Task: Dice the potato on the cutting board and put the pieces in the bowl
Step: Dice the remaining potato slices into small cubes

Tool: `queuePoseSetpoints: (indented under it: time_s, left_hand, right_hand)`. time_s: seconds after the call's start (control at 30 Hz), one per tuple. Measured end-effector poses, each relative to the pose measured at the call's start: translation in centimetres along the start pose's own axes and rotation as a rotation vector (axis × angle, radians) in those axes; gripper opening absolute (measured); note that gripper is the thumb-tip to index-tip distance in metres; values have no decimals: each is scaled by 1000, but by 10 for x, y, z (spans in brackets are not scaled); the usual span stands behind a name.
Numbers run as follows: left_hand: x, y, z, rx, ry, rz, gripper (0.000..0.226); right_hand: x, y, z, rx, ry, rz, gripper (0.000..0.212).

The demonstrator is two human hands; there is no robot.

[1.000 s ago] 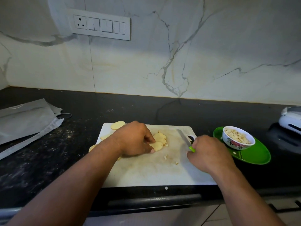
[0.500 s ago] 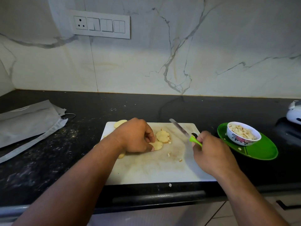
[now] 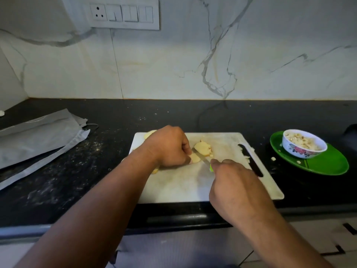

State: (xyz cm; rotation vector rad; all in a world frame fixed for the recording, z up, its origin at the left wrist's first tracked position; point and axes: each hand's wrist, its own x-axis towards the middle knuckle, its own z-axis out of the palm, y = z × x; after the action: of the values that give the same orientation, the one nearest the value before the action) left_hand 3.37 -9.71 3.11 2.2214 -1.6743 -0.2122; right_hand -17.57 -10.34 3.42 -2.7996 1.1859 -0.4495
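Observation:
A white cutting board (image 3: 193, 186) lies on the black counter. Pale potato slices (image 3: 202, 148) are stacked near its middle, and more slices (image 3: 149, 134) peek out behind my left hand. My left hand (image 3: 168, 147) has its fingers curled down on a slice (image 3: 195, 158) at the stack's near side. My right hand (image 3: 233, 182) grips a knife with a green handle (image 3: 211, 168); its blade (image 3: 201, 156) lies across that slice, beside my left fingertips. A flowered white bowl (image 3: 304, 144) with diced pieces sits to the right on a green plate (image 3: 326, 163).
A dark handle slot (image 3: 251, 160) runs along the board's right side, with small potato scraps beside it. Grey folded cloth or bags (image 3: 38, 138) lie at the left. A switch panel (image 3: 123, 14) is on the marble wall. The counter's front edge is just below the board.
My right hand has moved left from the board's right edge, and the knife blade now lies on the slice beside my left fingers. My left hand has stayed on the slices.

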Motion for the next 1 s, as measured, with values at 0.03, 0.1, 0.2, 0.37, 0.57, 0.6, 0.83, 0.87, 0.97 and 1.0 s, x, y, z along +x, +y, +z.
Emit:
queuePoseSetpoints:
  time_s: [0.03, 0.1, 0.2, 0.37, 0.57, 0.6, 0.83, 0.87, 0.97, 1.0]
  left_hand:
    - [0, 1, -1, 14, 3, -5, 13]
    - [-1, 2, 0, 6, -22, -8, 10]
    - [3, 5, -1, 39, -11, 42, 13]
    - [0, -3, -1, -25, -12, 11, 17]
    - [3, -5, 15, -48, 2, 3, 17]
    - [4, -8, 10, -51, 9, 1, 16]
    - [1, -7, 5, -134, -30, -24, 15]
    - [2, -6, 5, -120, -22, -22, 15]
    - [2, -3, 7, -96, -17, -32, 17]
    - [2, -3, 7, -95, -19, -39, 17]
  right_hand:
    - [-4, -2, -4, -23, -1, -18, 51]
    - [-18, -9, -5, -66, -51, -12, 53]
    - [-31, 2, -16, -175, -83, 27, 51]
    - [-32, -19, -16, -191, -47, 25, 49]
    - [-32, -1, -9, -148, 1, 101, 42]
    - [-30, 1, -7, -140, 9, 103, 46]
    - [-17, 12, -7, -77, 162, 77, 52]
    - [-11, 10, -2, -49, 175, 77, 52]
    - [-1, 2, 13, -13, 158, 43, 50]
    - [-1, 1, 18, -3, 146, 32, 49]
